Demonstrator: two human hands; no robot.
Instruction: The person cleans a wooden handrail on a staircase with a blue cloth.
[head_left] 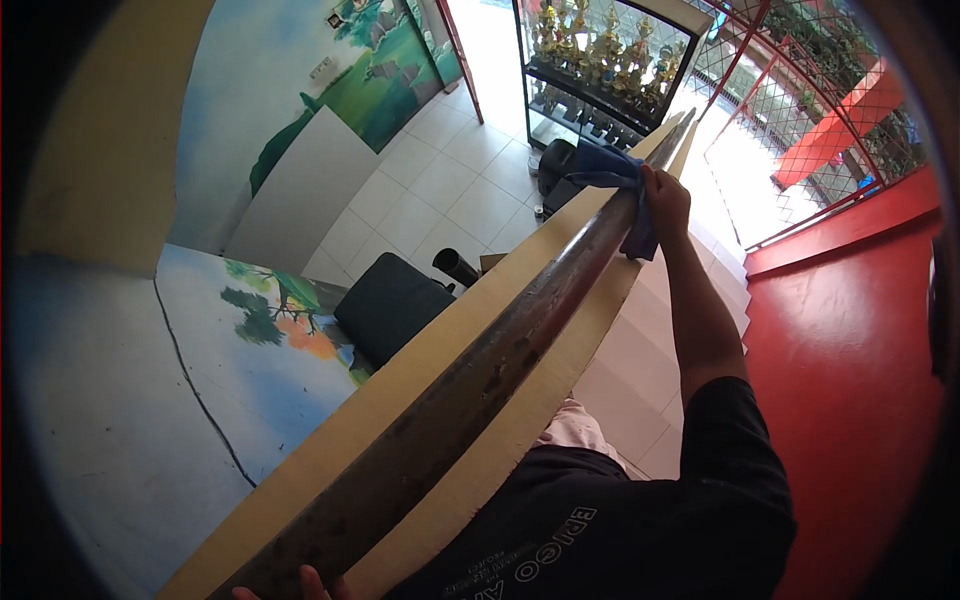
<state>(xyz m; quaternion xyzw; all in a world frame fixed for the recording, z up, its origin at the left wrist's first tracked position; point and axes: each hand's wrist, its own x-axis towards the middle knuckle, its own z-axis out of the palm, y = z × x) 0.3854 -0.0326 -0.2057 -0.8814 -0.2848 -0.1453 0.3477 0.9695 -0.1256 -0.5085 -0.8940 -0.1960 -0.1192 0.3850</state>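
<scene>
A dark brown, worn handrail [450, 405] runs diagonally along the top of a cream-coloured low wall [545, 405]. Far up the rail, my right hand [668, 203] is closed on a blue cloth [640, 215], which drapes over the rail and hangs down on both sides. At the bottom edge of the view, my left hand [312, 584] shows only its fingertips. They are apart and rest on the near end of the rail; the rest of that hand is out of view.
Stairs [640, 365] descend on my right beside a red wall [850, 380]. Beyond the low wall are a black padded seat [390, 310], a dark cylinder [456, 266], a white panel [305, 190] and a trophy cabinet [605, 65]. Wire mesh [800, 110] stands at upper right.
</scene>
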